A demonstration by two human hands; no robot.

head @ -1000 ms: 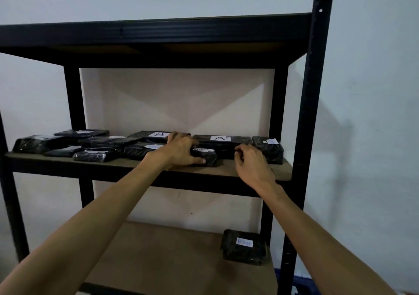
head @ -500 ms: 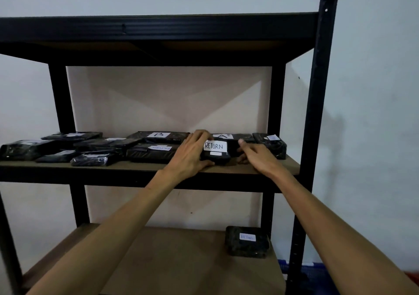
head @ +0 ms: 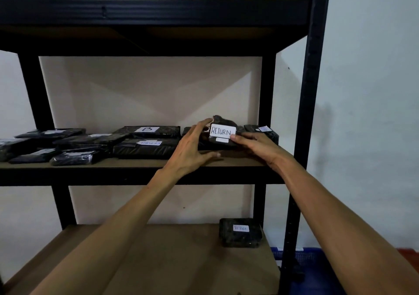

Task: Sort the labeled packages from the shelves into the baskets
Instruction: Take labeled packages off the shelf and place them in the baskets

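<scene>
The RETURN package (head: 223, 134), black-wrapped with a white handwritten label, stands tilted up right of frame centre. My right hand (head: 254, 144) pinches its lower edge; my left hand (head: 192, 146) touches it with spread fingers.

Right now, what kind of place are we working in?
Probably a small storeroom or parcel-sorting spot: a black metal shelving rack against a plain wall, black-wrapped packages with handwritten labels such as the RETURN package and the B package, and a blue basket on the floor.

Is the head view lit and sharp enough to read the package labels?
Head view: dim overall; RETURN label and B label read clearly; label on the lower-shelf package is too blurred to read; top shelf bows from wide-angle distortion.
</scene>
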